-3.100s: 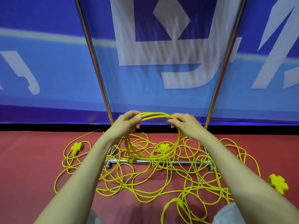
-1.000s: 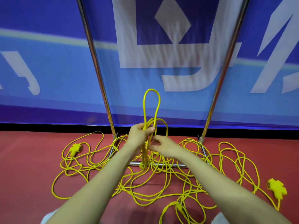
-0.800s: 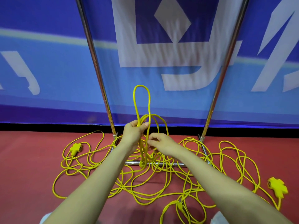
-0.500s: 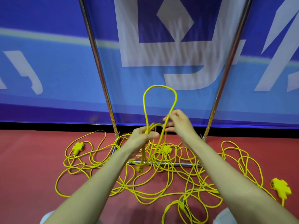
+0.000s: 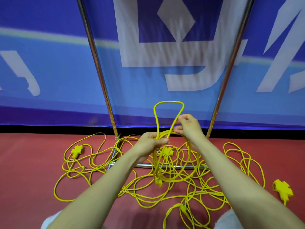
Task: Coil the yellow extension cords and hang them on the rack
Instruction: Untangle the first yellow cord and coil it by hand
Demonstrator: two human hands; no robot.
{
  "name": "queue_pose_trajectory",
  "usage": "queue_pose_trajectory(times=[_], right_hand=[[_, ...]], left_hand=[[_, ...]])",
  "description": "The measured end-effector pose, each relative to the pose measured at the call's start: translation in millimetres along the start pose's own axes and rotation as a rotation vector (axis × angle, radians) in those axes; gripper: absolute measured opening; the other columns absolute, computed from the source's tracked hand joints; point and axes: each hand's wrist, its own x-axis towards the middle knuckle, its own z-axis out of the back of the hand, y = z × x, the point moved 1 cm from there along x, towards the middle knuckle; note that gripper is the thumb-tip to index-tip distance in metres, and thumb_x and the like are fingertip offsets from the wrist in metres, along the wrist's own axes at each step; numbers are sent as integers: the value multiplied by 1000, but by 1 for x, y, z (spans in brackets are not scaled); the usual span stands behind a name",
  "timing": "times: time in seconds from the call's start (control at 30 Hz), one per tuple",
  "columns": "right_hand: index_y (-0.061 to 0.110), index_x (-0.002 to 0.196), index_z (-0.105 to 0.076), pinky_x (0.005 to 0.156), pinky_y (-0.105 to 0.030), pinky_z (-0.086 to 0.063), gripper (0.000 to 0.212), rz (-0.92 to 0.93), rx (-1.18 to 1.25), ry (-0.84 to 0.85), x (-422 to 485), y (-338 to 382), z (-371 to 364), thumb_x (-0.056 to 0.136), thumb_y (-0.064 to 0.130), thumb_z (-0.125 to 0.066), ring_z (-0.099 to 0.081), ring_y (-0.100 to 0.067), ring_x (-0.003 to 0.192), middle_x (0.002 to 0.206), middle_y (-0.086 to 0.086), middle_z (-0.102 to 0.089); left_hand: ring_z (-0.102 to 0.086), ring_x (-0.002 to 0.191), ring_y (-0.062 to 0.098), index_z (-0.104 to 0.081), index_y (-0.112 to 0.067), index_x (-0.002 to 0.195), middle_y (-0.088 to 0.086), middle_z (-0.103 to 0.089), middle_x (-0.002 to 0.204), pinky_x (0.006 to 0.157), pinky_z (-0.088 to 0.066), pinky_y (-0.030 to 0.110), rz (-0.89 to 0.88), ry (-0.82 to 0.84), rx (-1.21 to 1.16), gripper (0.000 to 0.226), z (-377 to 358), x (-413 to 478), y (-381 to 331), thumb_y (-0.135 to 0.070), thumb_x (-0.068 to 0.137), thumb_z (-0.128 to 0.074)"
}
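The left hand (image 5: 151, 143) gripped the gathered yellow coil (image 5: 158, 167), which hung over tangled cords (image 5: 239, 162) before the rack (image 5: 99, 63). The right hand (image 5: 189, 125) pinched its upright loop (image 5: 168, 102). Wrapping that loop snugly probably secured the coil best.

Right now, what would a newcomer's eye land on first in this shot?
The upright loop of yellow cord at centre, standing above the two hands: the left hand grips the gathered coil, the right hand pinches the loop's side. Below them a loose tangle of cords sprawls over the red floor, and behind stand the rack's chrome poles against a blue banner.
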Motion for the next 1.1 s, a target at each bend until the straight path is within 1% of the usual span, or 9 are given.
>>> queue_pose_trajectory(times=[0.07, 0.13, 0.27, 0.4, 0.53, 0.7, 0.8, 0.97, 1.1], right_hand=[[12, 98, -47, 80, -37, -52, 10, 92, -268, -96, 1, -1, 0, 95, 21, -51, -61, -25, 85, 103, -12, -57], [15, 92, -48, 72, -29, -44, 7, 161, -470, -42, -6, 0, -4, 89, 13, -54, -55, -22, 82, 93, -7, -56], [17, 84, -61, 55, -25, -37, 8, 31, -661, 521, -31, -14, -25, 86, 10, -57, -46, -11, 59, 69, 1, -54], [20, 75, -60, 71, -30, -40, 17, 11, -504, 607, -38, -24, -33, 91, 15, -58, -54, -12, 75, 79, 0, -63], [21, 87, -59, 75, -29, -41, 7, -1, -363, 655, -40, -19, -37, 90, 15, -60, -55, -14, 87, 94, -15, -67], [17, 78, -54, 69, -33, -35, 14, 74, -349, 526, -39, -22, -41, 90, 13, -61, -46, -21, 71, 64, 5, -55], [19, 78, -48, 72, -40, -46, 18, 82, -319, 453, -38, -18, -45, 94, 11, -51, -60, -34, 78, 74, 4, -66], [16, 94, -47, 63, -34, -52, 15, 145, -107, 181, -25, -1, -24, 99, 8, -36, -55, -16, 57, 70, -4, -50], [13, 110, -58, 63, -29, -40, 23, 357, -327, -110, -8, 4, 4, 99, 12, -38, -47, -16, 65, 72, -2, -49]], left_hand=[[-50, 54, 4, -65, -11, 87, -4, -69, 66, 54, -35, 17, -21, -112, -50, 8, 3, 3, -1, -4, 90, -61], [-49, 48, 1, -65, -10, 88, -2, -69, 66, 53, -33, 18, -44, -197, -104, 9, 5, 6, -5, -2, 90, -60], [-48, 44, 3, -62, -6, 84, 3, -66, 68, 48, -38, 18, -111, -294, -201, 13, 8, 4, -13, 1, 92, -56], [-52, 63, 14, -65, -9, 85, 0, -68, 69, 59, -42, 27, -141, -356, -150, 10, 16, 4, -14, -3, 90, -60], [-54, 61, 16, -66, -8, 86, 1, -69, 70, 59, -46, 31, -147, -353, -190, 9, 21, 4, -14, -3, 91, -60], [-50, 56, 14, -66, -7, 86, 0, -66, 67, 56, -42, 28, -149, -360, -137, 8, 20, 4, -14, -7, 91, -61], [-39, 58, 13, -66, -10, 83, 5, -53, 68, 52, -39, 26, -146, -393, -93, 19, 24, 8, -17, -19, 96, -55], [-35, 56, 11, -58, -7, 88, 5, -57, 76, 54, -31, 24, -88, -419, -13, 33, 39, 8, -27, -20, 105, -32], [-38, 51, 7, -50, -6, 108, 4, -64, 79, 49, -34, 19, -88, -477, -12, 16, 61, 7, -21, -15, 104, -38]])
